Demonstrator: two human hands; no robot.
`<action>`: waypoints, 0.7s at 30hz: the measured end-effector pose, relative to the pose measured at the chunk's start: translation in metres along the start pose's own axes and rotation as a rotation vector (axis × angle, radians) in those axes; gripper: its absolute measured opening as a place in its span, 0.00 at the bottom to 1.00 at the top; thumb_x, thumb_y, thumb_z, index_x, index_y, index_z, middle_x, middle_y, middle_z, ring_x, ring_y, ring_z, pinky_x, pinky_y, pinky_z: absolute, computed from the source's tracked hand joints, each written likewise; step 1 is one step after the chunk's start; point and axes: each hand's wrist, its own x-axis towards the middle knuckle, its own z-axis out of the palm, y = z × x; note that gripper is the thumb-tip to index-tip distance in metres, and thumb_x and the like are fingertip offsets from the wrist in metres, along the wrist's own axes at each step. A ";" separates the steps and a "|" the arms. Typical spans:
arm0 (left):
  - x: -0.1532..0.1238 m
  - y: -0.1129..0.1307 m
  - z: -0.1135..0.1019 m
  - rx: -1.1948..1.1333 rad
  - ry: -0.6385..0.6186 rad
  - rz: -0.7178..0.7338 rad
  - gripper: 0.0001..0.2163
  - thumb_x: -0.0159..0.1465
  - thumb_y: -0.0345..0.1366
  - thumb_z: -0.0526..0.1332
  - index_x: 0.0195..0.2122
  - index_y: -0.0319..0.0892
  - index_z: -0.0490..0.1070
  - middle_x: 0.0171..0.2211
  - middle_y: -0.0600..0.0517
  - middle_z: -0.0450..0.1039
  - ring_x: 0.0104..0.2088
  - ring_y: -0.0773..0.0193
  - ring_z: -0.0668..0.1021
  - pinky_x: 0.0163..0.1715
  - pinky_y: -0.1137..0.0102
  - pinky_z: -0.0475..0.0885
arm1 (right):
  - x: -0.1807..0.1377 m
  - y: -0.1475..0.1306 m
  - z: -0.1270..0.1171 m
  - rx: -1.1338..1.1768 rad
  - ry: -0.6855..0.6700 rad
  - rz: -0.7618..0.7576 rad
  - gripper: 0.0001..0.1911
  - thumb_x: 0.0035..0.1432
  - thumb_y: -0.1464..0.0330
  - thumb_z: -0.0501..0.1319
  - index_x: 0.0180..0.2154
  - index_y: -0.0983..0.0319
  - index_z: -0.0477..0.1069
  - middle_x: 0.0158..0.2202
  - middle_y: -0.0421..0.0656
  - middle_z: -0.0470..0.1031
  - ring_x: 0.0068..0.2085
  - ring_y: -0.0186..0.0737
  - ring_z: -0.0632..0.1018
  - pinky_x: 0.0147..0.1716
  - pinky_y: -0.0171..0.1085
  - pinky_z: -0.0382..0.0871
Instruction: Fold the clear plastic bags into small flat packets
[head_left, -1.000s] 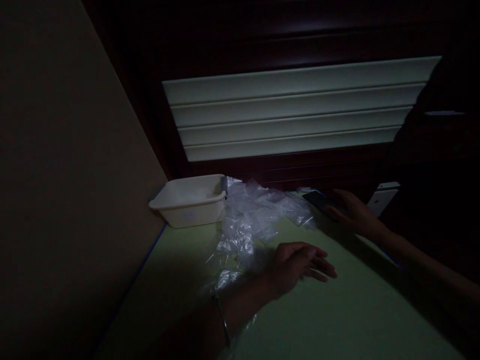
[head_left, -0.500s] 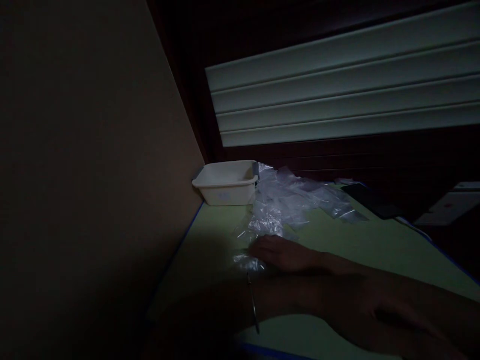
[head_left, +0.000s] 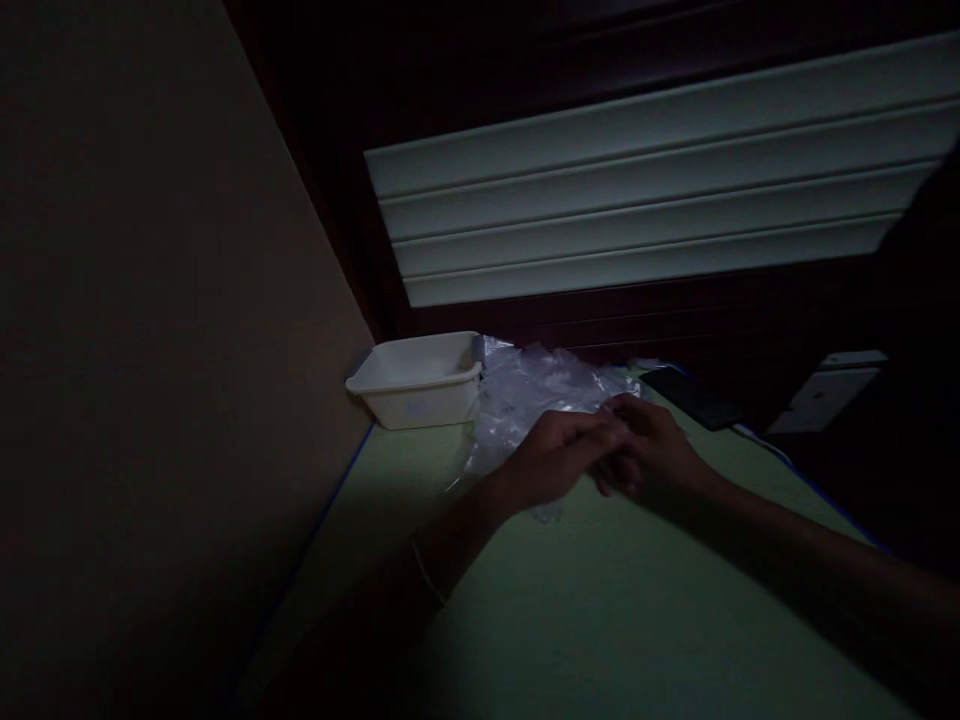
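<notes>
In the dim head view, my left hand and my right hand meet above the mat, fingertips together. Both look closed, pinching at the same spot; whatever is between the fingers is too dark and blurred to make out. Just behind them spreads a loose heap of clear plastic bags, partly covered by my hands. A small piece of clear plastic shows below my left hand; whether it lies on the mat or hangs from the fingers I cannot tell.
A white plastic basin with grey handles stands at the back left, against the wall. A dark flat object lies at the back right, near a white box-like thing. The green mat has blue edging.
My left hand has swung back from the far right, where its arm crossed over the right one. My right hand has lifted off the plastic and moved right to meet it.
</notes>
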 end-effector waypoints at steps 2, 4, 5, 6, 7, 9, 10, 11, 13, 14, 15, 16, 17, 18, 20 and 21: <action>0.011 -0.025 -0.014 0.075 0.143 -0.108 0.20 0.59 0.52 0.60 0.30 0.36 0.72 0.23 0.49 0.72 0.23 0.66 0.75 0.21 0.73 0.66 | 0.002 0.009 -0.008 -0.081 0.169 -0.029 0.14 0.53 0.56 0.63 0.31 0.61 0.68 0.29 0.41 0.71 0.31 0.40 0.72 0.31 0.39 0.65; 0.017 -0.048 -0.022 0.114 0.252 -0.175 0.19 0.59 0.51 0.61 0.32 0.36 0.72 0.26 0.49 0.72 0.24 0.67 0.75 0.21 0.74 0.66 | 0.002 0.015 -0.009 -0.108 0.217 -0.029 0.14 0.55 0.57 0.61 0.33 0.61 0.68 0.31 0.42 0.70 0.32 0.40 0.71 0.32 0.38 0.66; 0.018 -0.056 -0.024 0.126 0.291 -0.178 0.18 0.59 0.50 0.61 0.33 0.36 0.71 0.29 0.48 0.73 0.26 0.66 0.76 0.21 0.74 0.67 | 0.000 0.017 -0.008 -0.088 0.213 -0.020 0.14 0.56 0.57 0.60 0.34 0.61 0.67 0.32 0.42 0.70 0.32 0.39 0.71 0.31 0.38 0.66; 0.019 -0.062 -0.024 0.132 0.334 -0.175 0.18 0.58 0.50 0.62 0.34 0.37 0.70 0.31 0.47 0.73 0.28 0.65 0.77 0.23 0.74 0.68 | -0.002 0.018 -0.007 -0.075 0.204 -0.016 0.14 0.57 0.57 0.60 0.35 0.61 0.67 0.33 0.42 0.70 0.32 0.39 0.71 0.31 0.37 0.65; 0.018 -0.066 -0.023 0.125 0.366 -0.168 0.19 0.57 0.50 0.63 0.36 0.37 0.70 0.34 0.46 0.73 0.30 0.63 0.77 0.24 0.73 0.70 | -0.004 0.019 -0.004 -0.076 0.198 -0.024 0.13 0.57 0.57 0.60 0.36 0.61 0.66 0.33 0.41 0.69 0.31 0.38 0.71 0.30 0.37 0.65; 0.017 -0.070 -0.019 0.093 0.410 -0.146 0.20 0.56 0.49 0.65 0.40 0.37 0.69 0.36 0.46 0.73 0.32 0.62 0.78 0.26 0.72 0.71 | -0.009 0.020 0.001 -0.092 0.181 -0.047 0.13 0.58 0.58 0.60 0.37 0.61 0.66 0.33 0.41 0.69 0.31 0.38 0.70 0.31 0.37 0.65; 0.017 -0.071 -0.018 0.072 0.419 -0.128 0.20 0.56 0.49 0.65 0.41 0.37 0.70 0.36 0.46 0.74 0.32 0.62 0.77 0.27 0.71 0.72 | -0.011 0.019 0.003 -0.099 0.169 -0.053 0.13 0.58 0.58 0.60 0.37 0.61 0.66 0.32 0.41 0.69 0.31 0.38 0.70 0.30 0.37 0.65; 0.017 -0.072 -0.017 0.056 0.425 -0.106 0.20 0.57 0.48 0.65 0.42 0.37 0.70 0.36 0.47 0.74 0.32 0.63 0.77 0.28 0.71 0.72 | -0.012 0.019 0.004 -0.097 0.157 -0.054 0.13 0.58 0.58 0.60 0.38 0.60 0.66 0.32 0.41 0.69 0.32 0.39 0.70 0.31 0.37 0.65; 0.016 -0.074 -0.019 0.053 0.450 -0.069 0.18 0.57 0.47 0.65 0.41 0.37 0.72 0.33 0.48 0.74 0.30 0.65 0.76 0.28 0.72 0.72 | -0.013 0.018 0.006 -0.075 0.139 -0.044 0.15 0.58 0.57 0.60 0.40 0.60 0.66 0.33 0.41 0.70 0.33 0.39 0.71 0.31 0.38 0.66; 0.016 -0.076 -0.021 0.058 0.473 -0.060 0.17 0.57 0.46 0.66 0.39 0.36 0.72 0.32 0.48 0.74 0.29 0.66 0.75 0.27 0.72 0.71 | -0.013 0.017 0.006 -0.055 0.137 -0.038 0.15 0.59 0.56 0.59 0.41 0.60 0.67 0.35 0.42 0.71 0.34 0.40 0.72 0.33 0.38 0.66; 0.016 -0.078 -0.023 0.060 0.497 -0.058 0.17 0.56 0.46 0.66 0.36 0.36 0.73 0.31 0.48 0.74 0.28 0.66 0.75 0.26 0.73 0.70 | -0.013 0.015 0.005 -0.032 0.135 -0.032 0.16 0.60 0.55 0.58 0.41 0.61 0.67 0.37 0.43 0.72 0.36 0.41 0.72 0.35 0.39 0.66; 0.016 -0.079 -0.025 0.057 0.516 -0.062 0.16 0.55 0.45 0.67 0.34 0.35 0.73 0.30 0.48 0.73 0.27 0.66 0.75 0.25 0.73 0.70 | -0.013 0.014 0.005 -0.001 0.134 -0.022 0.17 0.60 0.54 0.57 0.40 0.61 0.68 0.37 0.44 0.72 0.37 0.41 0.72 0.36 0.39 0.67; 0.016 -0.080 -0.027 0.047 0.527 -0.067 0.16 0.54 0.45 0.68 0.33 0.35 0.73 0.29 0.48 0.73 0.27 0.66 0.74 0.24 0.73 0.69 | -0.013 0.013 0.005 0.039 0.136 -0.009 0.17 0.60 0.54 0.57 0.40 0.61 0.69 0.38 0.44 0.73 0.38 0.42 0.73 0.37 0.39 0.67; 0.016 -0.081 -0.028 0.030 0.524 -0.070 0.16 0.54 0.45 0.69 0.33 0.35 0.73 0.29 0.48 0.73 0.26 0.66 0.74 0.23 0.73 0.69 | -0.013 0.012 0.004 0.085 0.135 0.013 0.18 0.59 0.53 0.58 0.40 0.61 0.69 0.38 0.44 0.73 0.38 0.42 0.73 0.37 0.39 0.67; 0.015 -0.081 -0.029 -0.003 0.498 -0.071 0.17 0.53 0.44 0.69 0.33 0.34 0.73 0.30 0.48 0.74 0.27 0.66 0.74 0.23 0.73 0.69 | -0.012 0.010 0.005 0.151 0.120 0.032 0.19 0.59 0.52 0.57 0.41 0.61 0.69 0.38 0.44 0.75 0.39 0.43 0.74 0.38 0.40 0.68; 0.015 -0.081 -0.029 -0.014 0.488 -0.073 0.17 0.53 0.44 0.70 0.33 0.34 0.73 0.30 0.47 0.74 0.27 0.66 0.75 0.23 0.73 0.69 | -0.011 0.009 0.005 0.168 0.104 0.027 0.19 0.60 0.52 0.56 0.42 0.60 0.69 0.39 0.45 0.75 0.39 0.44 0.75 0.37 0.40 0.69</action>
